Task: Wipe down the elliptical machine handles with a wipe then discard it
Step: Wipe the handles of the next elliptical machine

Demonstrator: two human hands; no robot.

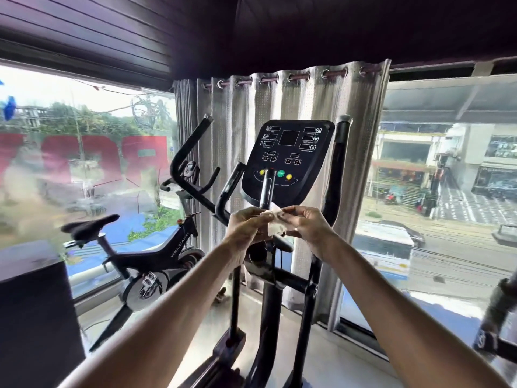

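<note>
A black elliptical machine stands in front of me, its console (288, 158) facing me with yellow and green buttons. A long left handle (193, 141) curves up on the left and a long right handle (340, 163) rises on the right. A short inner handle (267, 189) stands upright just below the console. My left hand (246, 228) and my right hand (307, 226) are together below the console, both pinching a small white wipe (275, 222) between them. The wipe is crumpled and partly hidden by my fingers.
An exercise bike (145, 256) stands to the left by the window. A grey curtain (279, 107) hangs behind the console. A dark box (36, 317) is at the lower left. Part of another machine (495, 317) shows at the right edge.
</note>
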